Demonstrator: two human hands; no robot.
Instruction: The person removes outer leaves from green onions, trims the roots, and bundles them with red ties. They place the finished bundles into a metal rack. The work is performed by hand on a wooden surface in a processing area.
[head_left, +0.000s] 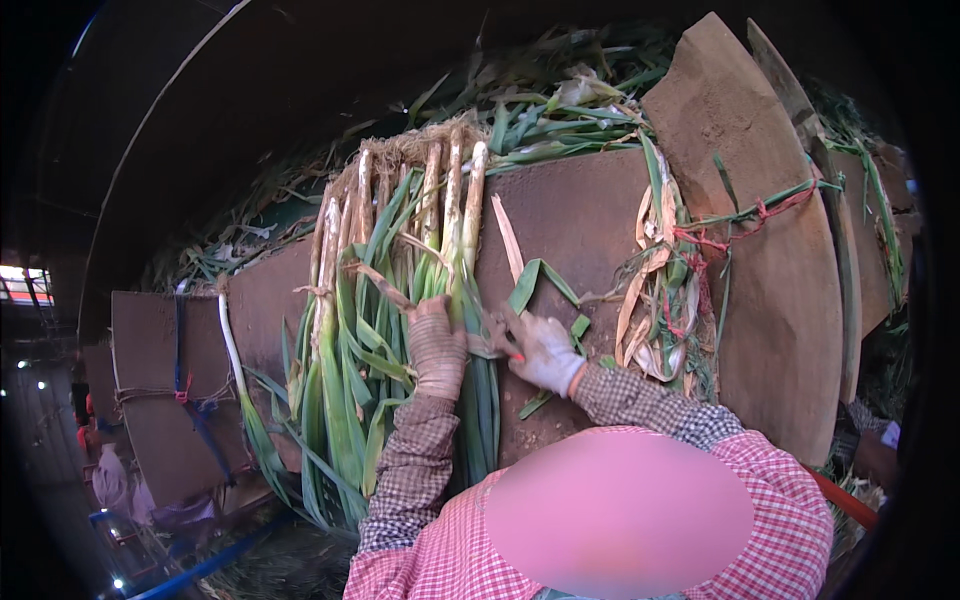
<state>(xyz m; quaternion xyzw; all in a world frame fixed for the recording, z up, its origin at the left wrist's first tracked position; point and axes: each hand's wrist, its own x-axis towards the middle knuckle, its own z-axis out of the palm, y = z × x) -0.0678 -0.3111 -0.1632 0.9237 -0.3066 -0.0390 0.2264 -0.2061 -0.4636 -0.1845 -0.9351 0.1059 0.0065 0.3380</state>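
My left hand, in a soiled ribbed glove, lies over a row of long green onions and grips a stalk among them. Their white shafts and bushy roots point away from me, and the green leaves hang towards me. My right hand, in a whitish glove, is just to the right, fingers curled at the leaves. A blurred blade-like strip extends left from it, with a small red-orange spot by the fingers. Whether it is a knife is not plain. Cut leaf pieces lie beyond my right hand.
The onions rest on a brown board. Heaped leaves lie behind it. A curved upright board, tied with red twine, stands at right beside dry leaves. One single onion lies left, near a board tied with blue cord.
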